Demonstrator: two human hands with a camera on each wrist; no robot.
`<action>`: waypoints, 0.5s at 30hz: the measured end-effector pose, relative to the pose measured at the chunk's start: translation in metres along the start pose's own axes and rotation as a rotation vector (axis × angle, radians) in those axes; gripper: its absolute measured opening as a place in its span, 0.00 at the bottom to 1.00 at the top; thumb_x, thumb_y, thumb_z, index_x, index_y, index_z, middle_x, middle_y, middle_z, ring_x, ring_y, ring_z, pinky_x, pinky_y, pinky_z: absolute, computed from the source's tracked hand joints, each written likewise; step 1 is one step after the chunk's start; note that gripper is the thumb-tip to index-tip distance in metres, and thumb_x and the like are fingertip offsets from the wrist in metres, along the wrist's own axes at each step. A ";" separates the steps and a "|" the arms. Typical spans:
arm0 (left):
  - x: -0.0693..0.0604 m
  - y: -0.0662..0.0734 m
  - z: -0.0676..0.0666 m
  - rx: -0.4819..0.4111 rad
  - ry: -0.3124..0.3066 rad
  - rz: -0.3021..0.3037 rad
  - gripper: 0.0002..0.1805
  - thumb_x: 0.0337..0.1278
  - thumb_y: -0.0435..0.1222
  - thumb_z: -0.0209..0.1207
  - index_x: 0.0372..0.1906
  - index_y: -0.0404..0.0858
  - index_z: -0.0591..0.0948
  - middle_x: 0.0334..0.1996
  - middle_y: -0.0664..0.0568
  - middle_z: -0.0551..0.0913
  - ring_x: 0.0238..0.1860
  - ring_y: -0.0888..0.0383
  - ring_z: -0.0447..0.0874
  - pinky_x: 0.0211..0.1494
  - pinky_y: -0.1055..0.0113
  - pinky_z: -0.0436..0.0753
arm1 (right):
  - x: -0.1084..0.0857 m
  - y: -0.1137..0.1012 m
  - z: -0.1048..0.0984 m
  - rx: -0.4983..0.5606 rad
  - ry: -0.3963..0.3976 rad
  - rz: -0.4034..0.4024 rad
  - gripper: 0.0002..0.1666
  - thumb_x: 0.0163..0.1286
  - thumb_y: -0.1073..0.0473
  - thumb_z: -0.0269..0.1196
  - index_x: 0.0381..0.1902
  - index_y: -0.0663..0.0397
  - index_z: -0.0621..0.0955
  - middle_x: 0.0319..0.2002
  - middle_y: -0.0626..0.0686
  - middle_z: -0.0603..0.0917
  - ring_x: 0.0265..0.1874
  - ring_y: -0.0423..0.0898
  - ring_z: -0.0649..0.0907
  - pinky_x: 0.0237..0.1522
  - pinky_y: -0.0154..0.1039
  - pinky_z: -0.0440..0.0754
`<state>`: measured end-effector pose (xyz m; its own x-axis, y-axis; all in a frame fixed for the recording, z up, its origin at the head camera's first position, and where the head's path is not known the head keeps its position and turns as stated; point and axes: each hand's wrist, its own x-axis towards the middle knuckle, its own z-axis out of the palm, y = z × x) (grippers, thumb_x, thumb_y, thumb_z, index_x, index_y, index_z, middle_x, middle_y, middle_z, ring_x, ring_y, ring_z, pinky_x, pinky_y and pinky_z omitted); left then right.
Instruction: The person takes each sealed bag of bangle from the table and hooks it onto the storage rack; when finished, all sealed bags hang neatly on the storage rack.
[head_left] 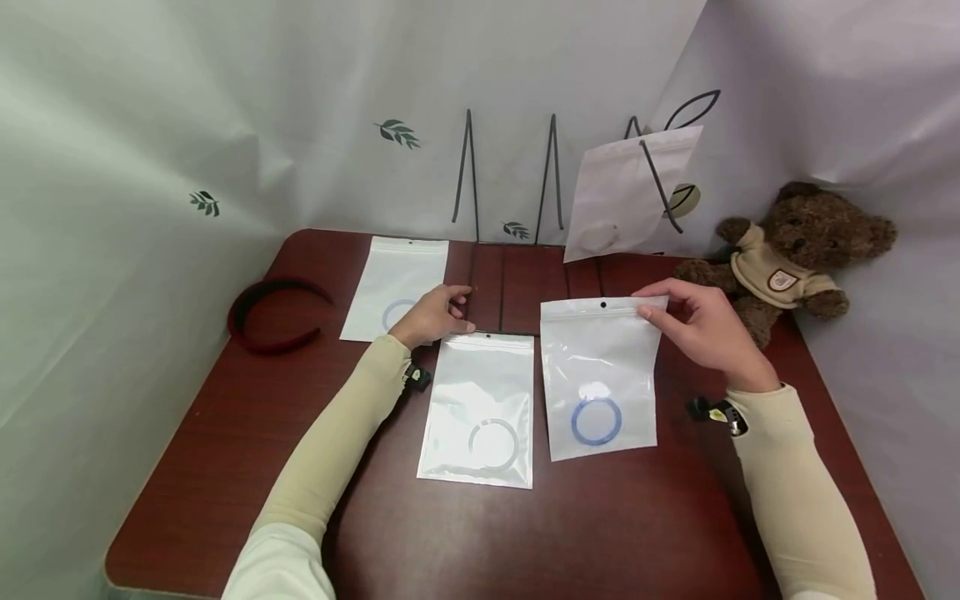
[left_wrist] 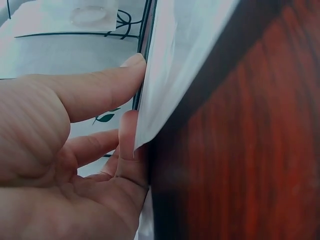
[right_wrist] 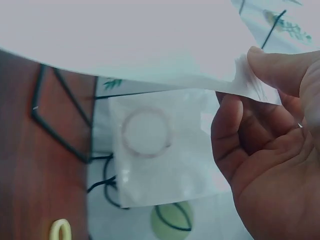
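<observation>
Sleeves nearest, right fingers pinch white pouch; parted left fingers touch silvery pouch

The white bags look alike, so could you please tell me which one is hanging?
The back-right bag: of the four, it alone hangs on a wire hook.

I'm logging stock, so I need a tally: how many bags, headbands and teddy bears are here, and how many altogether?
Bags: 4
Headband: 1
Teddy bear: 1
Total: 6
</observation>
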<state>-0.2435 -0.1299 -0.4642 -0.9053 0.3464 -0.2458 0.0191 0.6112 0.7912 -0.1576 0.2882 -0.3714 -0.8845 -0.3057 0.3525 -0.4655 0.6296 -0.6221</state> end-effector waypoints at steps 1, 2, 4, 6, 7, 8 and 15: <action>0.000 0.000 0.000 0.001 0.000 0.002 0.45 0.61 0.32 0.74 0.81 0.38 0.66 0.66 0.44 0.75 0.53 0.52 0.78 0.59 0.59 0.78 | 0.001 -0.003 -0.001 0.007 0.012 -0.015 0.10 0.71 0.64 0.71 0.48 0.46 0.90 0.36 0.48 0.90 0.21 0.38 0.76 0.24 0.31 0.72; 0.000 -0.001 0.000 0.000 0.000 0.004 0.45 0.61 0.32 0.74 0.81 0.37 0.66 0.66 0.44 0.75 0.53 0.52 0.78 0.59 0.59 0.78 | 0.002 -0.005 -0.003 0.014 0.027 -0.028 0.11 0.71 0.65 0.72 0.48 0.46 0.90 0.35 0.47 0.90 0.21 0.37 0.76 0.24 0.30 0.72; 0.001 -0.001 0.000 0.002 -0.002 0.008 0.45 0.61 0.32 0.74 0.81 0.37 0.66 0.66 0.44 0.75 0.53 0.52 0.78 0.59 0.59 0.78 | 0.004 -0.010 -0.005 0.028 0.056 -0.051 0.12 0.70 0.66 0.72 0.48 0.47 0.90 0.35 0.45 0.89 0.20 0.37 0.76 0.24 0.30 0.72; 0.001 -0.002 0.001 0.004 -0.002 0.013 0.45 0.61 0.32 0.74 0.81 0.37 0.66 0.66 0.44 0.75 0.53 0.52 0.78 0.59 0.59 0.78 | 0.007 -0.014 -0.008 0.041 0.085 -0.070 0.13 0.69 0.68 0.72 0.48 0.49 0.91 0.33 0.44 0.88 0.19 0.36 0.75 0.23 0.30 0.72; 0.002 -0.002 0.001 0.007 -0.002 0.014 0.45 0.61 0.32 0.74 0.81 0.37 0.66 0.66 0.44 0.75 0.53 0.52 0.77 0.59 0.59 0.77 | 0.008 -0.016 -0.009 0.046 0.099 -0.078 0.14 0.68 0.69 0.73 0.48 0.50 0.91 0.32 0.44 0.87 0.19 0.36 0.75 0.23 0.30 0.71; 0.002 -0.002 0.001 0.007 -0.002 0.015 0.45 0.61 0.32 0.74 0.81 0.37 0.66 0.66 0.44 0.75 0.53 0.52 0.77 0.59 0.59 0.77 | 0.009 -0.017 -0.010 0.052 0.111 -0.085 0.15 0.67 0.70 0.73 0.48 0.51 0.91 0.30 0.44 0.87 0.18 0.36 0.74 0.23 0.30 0.71; 0.003 -0.004 0.001 0.019 -0.005 0.012 0.45 0.62 0.32 0.73 0.81 0.38 0.65 0.67 0.44 0.74 0.53 0.53 0.77 0.59 0.60 0.77 | 0.016 -0.034 -0.014 0.087 0.194 -0.175 0.16 0.62 0.79 0.70 0.47 0.63 0.90 0.17 0.50 0.77 0.14 0.33 0.70 0.21 0.29 0.67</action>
<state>-0.2463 -0.1303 -0.4686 -0.9030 0.3571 -0.2390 0.0378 0.6201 0.7836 -0.1557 0.2718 -0.3343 -0.7714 -0.2570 0.5821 -0.6194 0.5130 -0.5943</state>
